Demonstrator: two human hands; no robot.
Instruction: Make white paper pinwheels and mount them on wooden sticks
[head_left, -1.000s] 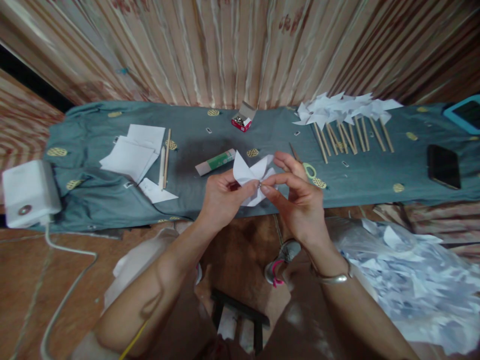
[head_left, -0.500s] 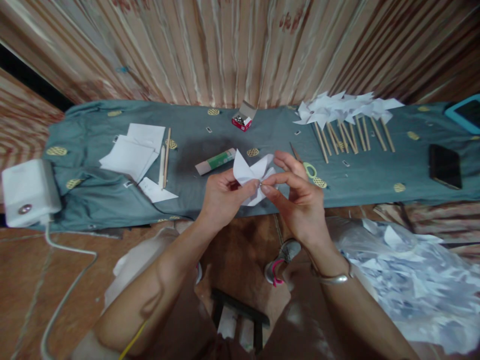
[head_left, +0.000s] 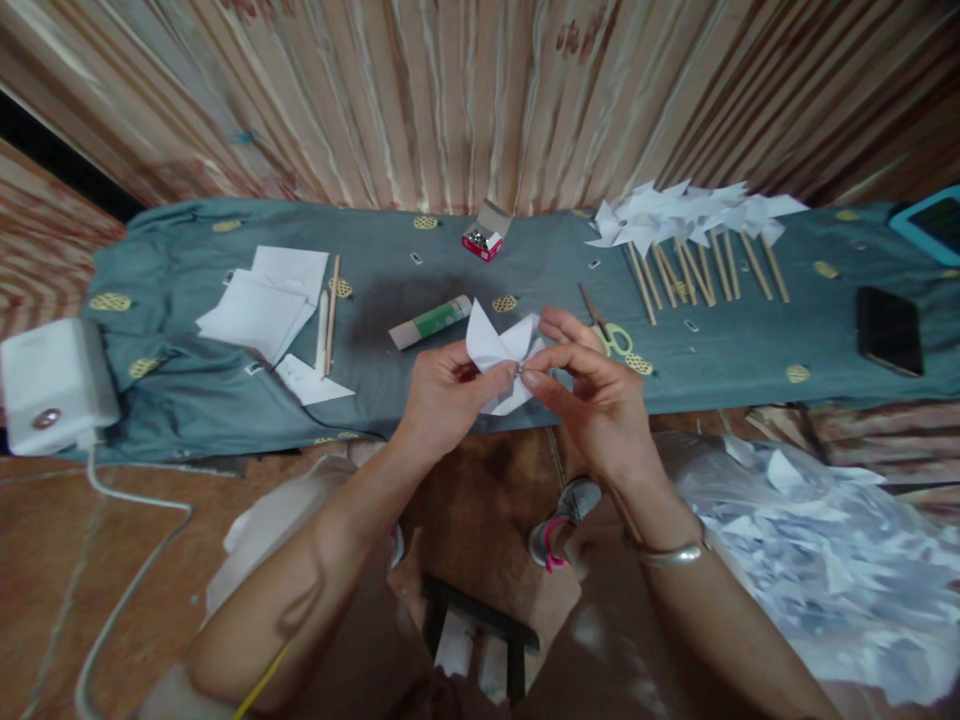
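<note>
A white paper pinwheel (head_left: 491,345) with folded, pointed blades is held above the table's front edge. My left hand (head_left: 444,395) grips it from the left, thumb pressed near its centre. At that centre, the thumb and forefinger of my right hand (head_left: 600,395) are closed on a small metal pin (head_left: 520,369), mostly hidden by the fingertips. Just behind my right hand lie scissors (head_left: 615,338) with light green handles. A glue stick (head_left: 430,322) rests on the cloth beyond my left hand. Farther back stands an open red box (head_left: 481,243) holding small shiny pieces.
Finished pinwheels (head_left: 690,215) on wooden sticks lie at the back right. Paper squares (head_left: 259,310), two thin sticks (head_left: 332,315) and a paper scrap (head_left: 313,380) are at left. A phone (head_left: 889,330), a white charger (head_left: 60,388) and a plastic bag of folded paper (head_left: 825,550) flank the table.
The fingers of my right hand have shifted slightly, and more of the scissors' handles shows. The pinwheel and my left hand stay almost in place.
</note>
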